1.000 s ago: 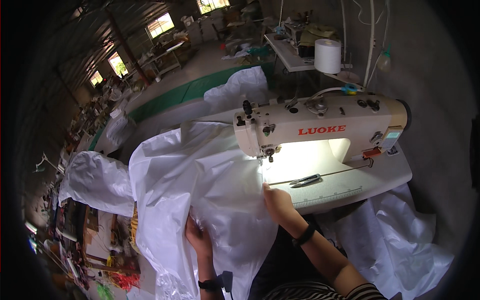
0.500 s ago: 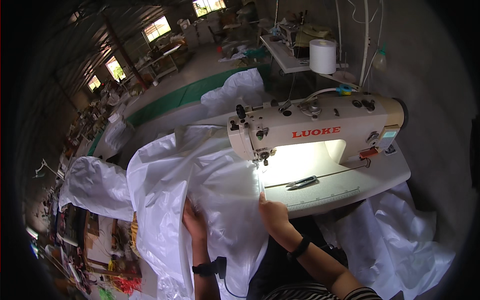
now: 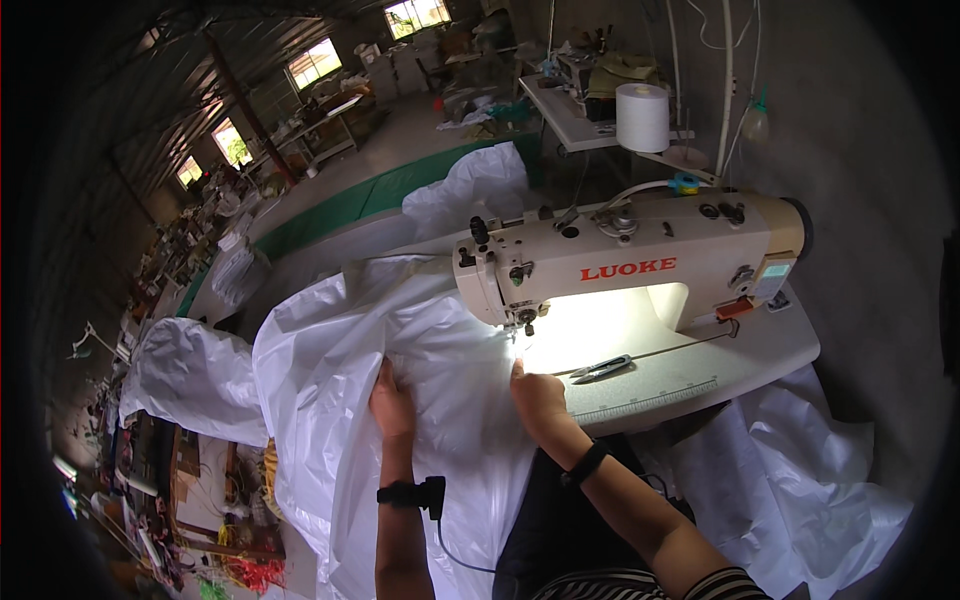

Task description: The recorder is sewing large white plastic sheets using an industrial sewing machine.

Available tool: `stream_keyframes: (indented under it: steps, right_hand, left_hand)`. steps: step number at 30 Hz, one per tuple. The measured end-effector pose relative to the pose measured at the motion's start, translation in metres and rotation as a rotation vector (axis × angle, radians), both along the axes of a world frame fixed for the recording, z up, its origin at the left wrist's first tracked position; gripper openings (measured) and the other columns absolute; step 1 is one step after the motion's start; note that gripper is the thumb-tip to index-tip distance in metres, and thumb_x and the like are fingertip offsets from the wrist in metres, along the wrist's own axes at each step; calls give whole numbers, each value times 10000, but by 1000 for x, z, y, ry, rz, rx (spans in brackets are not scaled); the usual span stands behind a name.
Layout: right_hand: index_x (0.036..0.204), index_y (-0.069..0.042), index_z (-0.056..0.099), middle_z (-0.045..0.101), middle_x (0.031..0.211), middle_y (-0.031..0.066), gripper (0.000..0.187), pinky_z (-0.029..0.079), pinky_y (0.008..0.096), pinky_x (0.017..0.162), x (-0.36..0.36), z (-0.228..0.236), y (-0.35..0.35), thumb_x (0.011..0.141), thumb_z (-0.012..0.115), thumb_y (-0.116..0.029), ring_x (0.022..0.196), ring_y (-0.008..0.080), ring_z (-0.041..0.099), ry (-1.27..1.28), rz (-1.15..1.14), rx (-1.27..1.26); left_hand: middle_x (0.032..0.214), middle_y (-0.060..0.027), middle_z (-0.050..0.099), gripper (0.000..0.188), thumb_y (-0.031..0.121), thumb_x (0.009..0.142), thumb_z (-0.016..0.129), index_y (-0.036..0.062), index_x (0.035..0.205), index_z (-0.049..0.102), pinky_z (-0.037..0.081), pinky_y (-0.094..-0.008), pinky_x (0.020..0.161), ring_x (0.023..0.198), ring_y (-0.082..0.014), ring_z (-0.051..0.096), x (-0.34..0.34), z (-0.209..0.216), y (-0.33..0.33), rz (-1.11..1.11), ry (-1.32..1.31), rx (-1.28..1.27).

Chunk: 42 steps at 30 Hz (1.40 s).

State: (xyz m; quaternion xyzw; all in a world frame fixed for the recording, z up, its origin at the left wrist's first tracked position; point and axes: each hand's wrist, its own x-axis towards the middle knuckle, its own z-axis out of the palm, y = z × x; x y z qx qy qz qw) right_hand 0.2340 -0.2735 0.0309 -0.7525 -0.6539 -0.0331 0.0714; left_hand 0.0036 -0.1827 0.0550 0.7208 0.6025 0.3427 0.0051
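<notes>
A wide white sheet of shiny, plastic-like fabric (image 3: pixel 320 345) lies bunched over the sewing table and hangs down its near side. My right hand (image 3: pixel 540 402) pinches the sheet's right edge just in front of the needle area of a white sewing machine (image 3: pixel 630 235). Farther left, my left hand (image 3: pixel 392 404) grips a raised fold of the same sheet, its fingertips partly hidden by the material. The lit machine bed shows a pair of thread snips (image 3: pixel 602 370) to the right of my right hand. Where the edge meets the presser foot is too small to make out.
A white thread cone (image 3: pixel 642 116) stands behind the machine. More white fabric (image 3: pixel 790 480) hangs at the lower right, and another bundle (image 3: pixel 190 370) lies at the left. A green strip (image 3: pixel 370 190) runs behind. Below left, a crate holds coloured scraps (image 3: pixel 255 572).
Both hands have moved forward, away from me; the right one is now closer to the needle with the sheet's edge. The fold at my left hand has shifted along with it.
</notes>
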Motion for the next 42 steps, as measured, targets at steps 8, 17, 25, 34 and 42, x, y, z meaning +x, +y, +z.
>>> stream_keyframes:
  steps: [8,17,25,34,42]
  right_hand:
    - [1322,3,584,716,699,44,372,514,341,466,5,-4,11,970,532,-103,595,223,704,43,17,29]
    - [1350,37,551,722,708,68,400,528,367,488,10,-11,19,975,527,-100,604,241,710,61,51,22]
    - [1381,15,529,725,721,72,410,529,377,488,8,-15,28,994,499,-115,621,245,714,87,11,-10]
    - [1395,-56,511,719,782,130,417,541,361,622,34,11,-34,993,520,-167,658,244,710,681,203,145]
    - [1182,20,634,744,965,127,249,574,345,738,49,-31,-139,1011,578,-153,794,191,715,1246,238,-296]
  left_hand:
    - [1244,-255,648,545,-31,772,620,6,1316,602,464,-456,1035,1173,-430,602,-2,-13,15,-18,48,56]
    - [1201,-272,659,519,6,769,644,-25,1285,607,480,-461,1014,1134,-425,624,-2,-19,23,-23,66,19]
    - [1267,-254,631,521,46,808,677,-15,1314,571,458,-460,1048,1192,-418,592,3,8,8,-28,110,-62]
    - [1560,-198,390,815,182,807,770,15,1496,368,341,-489,1160,1419,-409,389,65,-46,-201,-454,109,-22]
    - [722,-182,632,59,28,802,640,50,838,598,494,-494,597,683,-421,641,-21,-108,-247,-61,3,-303]
